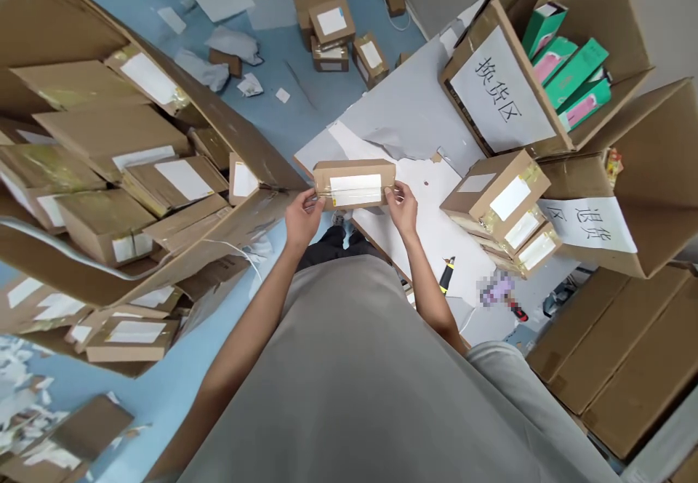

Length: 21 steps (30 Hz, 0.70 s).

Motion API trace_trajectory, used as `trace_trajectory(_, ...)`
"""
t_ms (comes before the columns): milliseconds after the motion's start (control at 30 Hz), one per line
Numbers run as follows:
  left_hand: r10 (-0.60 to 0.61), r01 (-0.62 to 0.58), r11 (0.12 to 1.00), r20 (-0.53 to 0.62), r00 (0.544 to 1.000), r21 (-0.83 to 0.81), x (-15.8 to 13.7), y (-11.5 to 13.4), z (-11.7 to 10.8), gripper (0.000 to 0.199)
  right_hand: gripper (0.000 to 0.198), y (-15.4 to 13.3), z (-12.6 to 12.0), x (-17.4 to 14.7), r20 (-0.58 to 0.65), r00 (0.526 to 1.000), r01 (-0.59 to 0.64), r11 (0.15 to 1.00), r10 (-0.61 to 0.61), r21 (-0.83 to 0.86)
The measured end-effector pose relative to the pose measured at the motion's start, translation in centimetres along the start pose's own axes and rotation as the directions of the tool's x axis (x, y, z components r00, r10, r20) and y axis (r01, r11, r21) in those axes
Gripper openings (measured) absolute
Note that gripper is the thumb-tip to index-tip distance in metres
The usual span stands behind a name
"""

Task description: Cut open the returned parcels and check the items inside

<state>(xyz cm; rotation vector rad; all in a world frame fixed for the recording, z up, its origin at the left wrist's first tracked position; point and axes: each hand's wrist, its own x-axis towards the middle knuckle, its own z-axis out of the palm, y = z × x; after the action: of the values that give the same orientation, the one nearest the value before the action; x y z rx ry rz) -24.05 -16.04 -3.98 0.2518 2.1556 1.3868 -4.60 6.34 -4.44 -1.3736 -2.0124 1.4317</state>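
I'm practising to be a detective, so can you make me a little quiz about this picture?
1. What do the left hand and right hand hold together?
2. True or false: the black-and-yellow cutter lies on the white work surface.
3. Where are the green boxes?
A) on the blue floor
B) in an open carton
C) in the left hand

Key: 1. a brown box with a white label; 2. true; 3. B

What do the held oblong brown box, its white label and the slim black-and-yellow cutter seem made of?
Oblong brown box: matte cardboard, by its tan, crisp-edged faces. White label: likely paper; shiny streaks suggest clear plastic tape over it. Slim black-and-yellow cutter: probably smooth plastic, from its two-colour body; tip too small to judge.
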Motion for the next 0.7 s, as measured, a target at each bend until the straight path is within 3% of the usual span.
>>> trace_trajectory(267, -0.075, 0.081, 0.995, -0.088, 0.993, 0.056, 0.1, -0.6, 2.0, 0.035, 0.073, 2.5, -2.0, 0.7, 0.198, 0.976, 0.084, 0.995, -0.094, 0.060)
trace_trajectory(367, -0.071, 0.076, 0.996, -0.092, 0.993, 0.044, 0.4, -0.5, 2.2, 0.035, 0.068, 5.0, -6.2, -1.8, 0.144, 0.989, 0.020, 0.999, -0.013, -0.049)
trace_trajectory(433, -0.081, 0.084, 0.996, -0.093, 0.992, 0.035, 0.5, -0.4, 2.1, 0.040, 0.063, 7.2, -9.9, -4.8, 0.007, 0.988, -0.148, 0.966, 0.153, -0.214)
trace_trajectory(500, -0.090, 0.092, 0.996, -0.091, 0.992, 0.018, 0.6, -0.3, 2.1, 0.046, 0.061, 9.4, -13.4, -8.4, -0.165, 0.935, -0.354, 0.861, 0.315, -0.366)
trace_trajectory(567, -0.097, 0.097, 0.995, -0.072, 0.993, -0.005, 0.8, -0.1, 2.0, 0.049, 0.064, 11.1, -15.8, -12.0, -0.323, 0.838, -0.546, 0.696, 0.440, -0.467)
trace_trajectory(633, -0.103, 0.102, 0.995, -0.044, 0.994, -0.025, 1.0, 0.1, 2.0, 0.050, 0.069, 12.1, -16.9, -14.8, -0.410, 0.735, -0.677, 0.550, 0.540, -0.489)
trace_trajectory(700, -0.110, 0.109, 0.994, -0.027, 0.994, -0.032, 1.3, 0.2, 1.9, 0.051, 0.067, 12.6, -16.9, -16.7, -0.436, 0.672, -0.736, 0.473, 0.599, -0.484)
